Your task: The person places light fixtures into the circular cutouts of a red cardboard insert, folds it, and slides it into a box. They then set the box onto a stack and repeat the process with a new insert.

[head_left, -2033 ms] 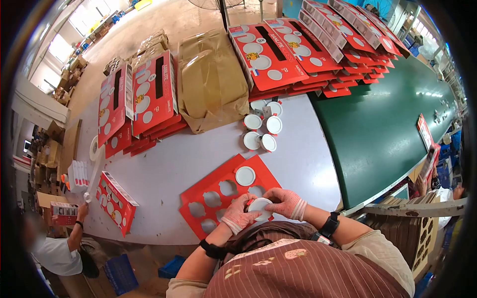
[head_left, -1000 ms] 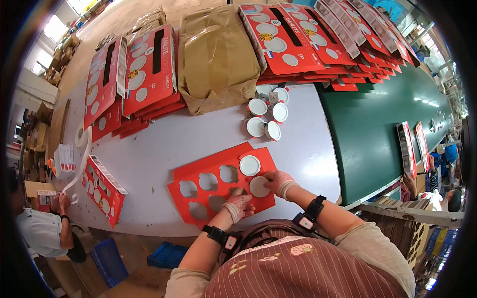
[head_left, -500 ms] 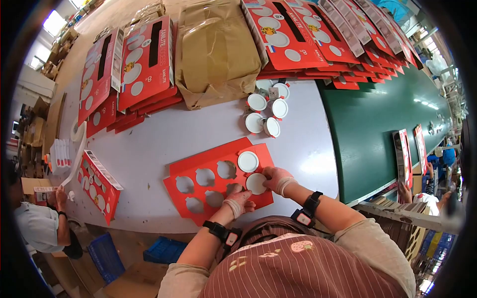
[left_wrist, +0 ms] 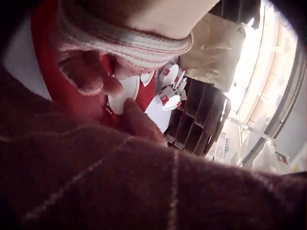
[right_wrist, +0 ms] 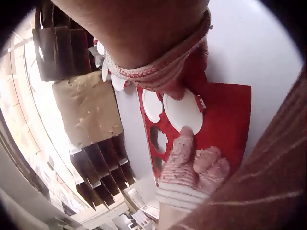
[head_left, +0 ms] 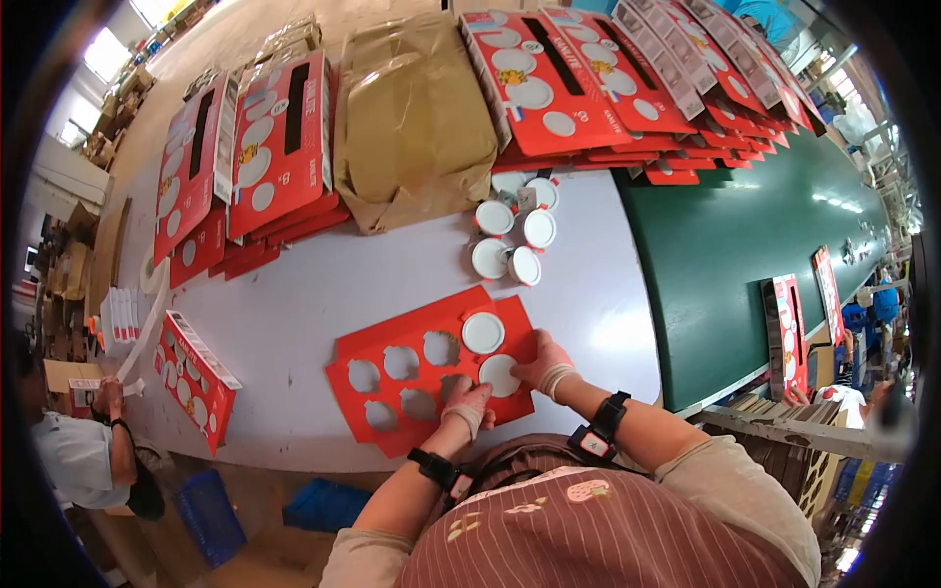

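A white round downlight (head_left: 499, 374) lies in a hole of the red cardboard insert (head_left: 376, 345), between my hands. My right hand (head_left: 545, 367) grips its right edge, a fingertip on the white face in the right wrist view; the other fingers are hidden. My left hand (head_left: 468, 404) is on its other side. One straight left digit (right_wrist: 185, 136) touches the rim while the other fingers (right_wrist: 211, 165) curl loosely, holding nothing. Another downlight (head_left: 483, 333) sits in the neighbouring hole, farther from me. Several round holes on the left show bare. Both hands wear pinkish gloves with fingertips exposed.
Several loose downlights (head_left: 524, 267) stand behind the insert. Beyond are red printed boxes (head_left: 281, 147) and a brown wrapped parcel (head_left: 417, 127). One red box (head_left: 196, 382) leans at the left, near another person (head_left: 83, 446). A green surface (head_left: 725, 265) adjoins the table (head_left: 294, 343) at right.
Two seconds ago both hands held the downlight over the near edge of the insert; it now lies in a hole. Over the last half second, the hands have stayed around it.
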Motion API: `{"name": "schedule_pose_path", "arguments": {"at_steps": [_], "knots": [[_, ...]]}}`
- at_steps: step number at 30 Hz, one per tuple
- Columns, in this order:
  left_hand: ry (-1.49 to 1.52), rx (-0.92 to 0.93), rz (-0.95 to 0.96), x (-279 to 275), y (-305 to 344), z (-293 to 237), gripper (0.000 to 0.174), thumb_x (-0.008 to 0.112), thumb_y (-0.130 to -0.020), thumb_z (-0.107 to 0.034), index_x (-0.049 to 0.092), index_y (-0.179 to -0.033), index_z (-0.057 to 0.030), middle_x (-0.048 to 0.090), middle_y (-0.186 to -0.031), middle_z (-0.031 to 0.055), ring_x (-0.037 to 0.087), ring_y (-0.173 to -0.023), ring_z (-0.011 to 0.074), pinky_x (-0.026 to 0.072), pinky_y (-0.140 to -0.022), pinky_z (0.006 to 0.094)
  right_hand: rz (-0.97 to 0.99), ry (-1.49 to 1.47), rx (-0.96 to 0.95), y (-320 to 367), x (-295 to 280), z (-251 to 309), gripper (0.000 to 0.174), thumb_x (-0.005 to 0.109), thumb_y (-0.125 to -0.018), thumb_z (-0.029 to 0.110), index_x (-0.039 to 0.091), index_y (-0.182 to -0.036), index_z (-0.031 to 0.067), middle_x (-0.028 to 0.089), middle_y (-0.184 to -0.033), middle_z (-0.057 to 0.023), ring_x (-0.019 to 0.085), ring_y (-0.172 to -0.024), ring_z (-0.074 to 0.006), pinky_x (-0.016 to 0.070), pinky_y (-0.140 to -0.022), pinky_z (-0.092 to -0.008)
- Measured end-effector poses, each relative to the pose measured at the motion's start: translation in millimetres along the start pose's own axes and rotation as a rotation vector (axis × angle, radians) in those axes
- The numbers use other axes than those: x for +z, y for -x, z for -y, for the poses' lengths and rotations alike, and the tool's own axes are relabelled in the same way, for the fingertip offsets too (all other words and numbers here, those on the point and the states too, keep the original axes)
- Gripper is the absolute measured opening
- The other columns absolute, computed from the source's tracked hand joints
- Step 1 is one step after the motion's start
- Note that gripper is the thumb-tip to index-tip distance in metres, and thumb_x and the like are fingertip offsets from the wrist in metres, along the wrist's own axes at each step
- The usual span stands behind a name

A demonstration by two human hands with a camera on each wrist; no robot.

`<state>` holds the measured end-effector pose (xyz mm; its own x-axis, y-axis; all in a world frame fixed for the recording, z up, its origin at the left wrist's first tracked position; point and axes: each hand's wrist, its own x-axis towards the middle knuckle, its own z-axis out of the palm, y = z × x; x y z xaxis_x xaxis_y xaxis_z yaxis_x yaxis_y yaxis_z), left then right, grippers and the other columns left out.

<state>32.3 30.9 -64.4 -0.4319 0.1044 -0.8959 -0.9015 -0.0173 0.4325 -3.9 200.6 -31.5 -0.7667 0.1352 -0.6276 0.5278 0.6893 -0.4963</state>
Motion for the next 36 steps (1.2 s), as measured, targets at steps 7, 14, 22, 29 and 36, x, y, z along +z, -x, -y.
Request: {"name": "schedule_pose_path", "arguments": {"at_steps": [7,14,22,29,36], "knots": [[0.205,-0.132,0.211,-13,-22,16,0.024,0.052,-0.083,-0.016,0.031,-0.095,-0.0148,0.053,-0.072,0.0110,0.059,-0.047,0.0221,0.0503,-0.036,0.0346,-0.104,-0.272,0.024,-100,-38,-38,0.061,0.064,-0.073,0.035,0.046,-0.119,-0.0011,0.061,-0.098,-0.0169,0.060,-0.091,-0.0266,0.0485,-0.076,-0.0331],[-0.162,0.018,0.119,-13,32,-10,0.052,0.056,-0.082,-0.020,0.032,-0.127,-0.0097,0.054,-0.098,0.0123,0.061,-0.069,0.0209,0.0518,-0.055,0.0327,0.147,-0.856,0.209,-121,-58,19,0.025,0.066,-0.074,0.023,0.058,-0.090,0.0045,0.057,-0.075,-0.0039,0.054,-0.062,-0.0149,0.0465,-0.051,-0.0299],[-0.105,0.254,0.005,-44,34,5,0.043,0.056,-0.082,-0.019,0.041,-0.121,-0.0058,0.054,-0.093,0.0100,0.058,-0.067,0.0163,0.0492,-0.058,0.0285,0.257,-0.909,0.065,-107,-66,20,0.022,0.064,-0.074,0.014,0.056,-0.092,0.0045,0.055,-0.068,-0.0036,0.053,-0.055,-0.0130,0.0456,-0.049,-0.0261],[-0.389,0.854,-0.233,-9,59,-47,0.052,0.063,-0.077,-0.011,0.041,-0.124,-0.0076,0.052,-0.109,0.0096,0.055,-0.088,0.0143,0.0486,-0.071,0.0272,0.222,-0.758,-0.281,-24,-50,22,0.026,0.062,-0.076,0.005,0.053,-0.100,0.0012,0.058,-0.077,-0.0044,0.057,-0.067,-0.0128,0.0499,-0.063,-0.0257],[-0.319,0.799,-0.031,-6,86,-57,0.046,0.066,-0.070,-0.003,0.050,-0.113,-0.0092,0.056,-0.100,0.0056,0.055,-0.088,0.0127,0.0456,-0.079,0.0254,0.270,-0.554,-0.677,45,-56,27,0.015,0.058,-0.081,0.005,0.055,-0.095,0.0036,0.056,-0.081,-0.0040,0.054,-0.075,-0.0111,0.0460,-0.069,-0.0259]]}}
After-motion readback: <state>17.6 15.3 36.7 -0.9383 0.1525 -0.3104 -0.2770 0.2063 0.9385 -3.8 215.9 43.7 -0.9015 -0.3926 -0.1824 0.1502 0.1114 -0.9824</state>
